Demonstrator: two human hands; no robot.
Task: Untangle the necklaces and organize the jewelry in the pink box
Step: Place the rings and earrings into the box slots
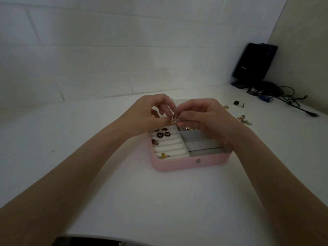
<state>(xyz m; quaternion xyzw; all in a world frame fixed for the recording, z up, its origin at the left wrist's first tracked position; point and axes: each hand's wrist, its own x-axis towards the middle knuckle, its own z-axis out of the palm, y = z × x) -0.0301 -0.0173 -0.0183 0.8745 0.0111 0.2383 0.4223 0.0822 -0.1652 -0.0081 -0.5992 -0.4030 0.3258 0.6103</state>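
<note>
The open pink jewelry box [177,165] sits mid-table. Its left half has white ring rolls holding two black butterfly discs [163,134], brownish pieces [155,142] and a yellow piece [163,155]. Grey compartments fill its right half, and the far one holds small gold pieces [186,128]. Above the box, my left hand [150,112] and my right hand [204,116] meet. Both pinch a small gold ring-shaped piece [173,120] between their fingertips. The box's far edge is hidden behind my hands.
Loose gold jewelry [244,119] and small dark bits [237,103] lie on the white table to the right. A black device [254,63] with tangled cables [284,96] stands in the back right corner. White walls close the back and the right side.
</note>
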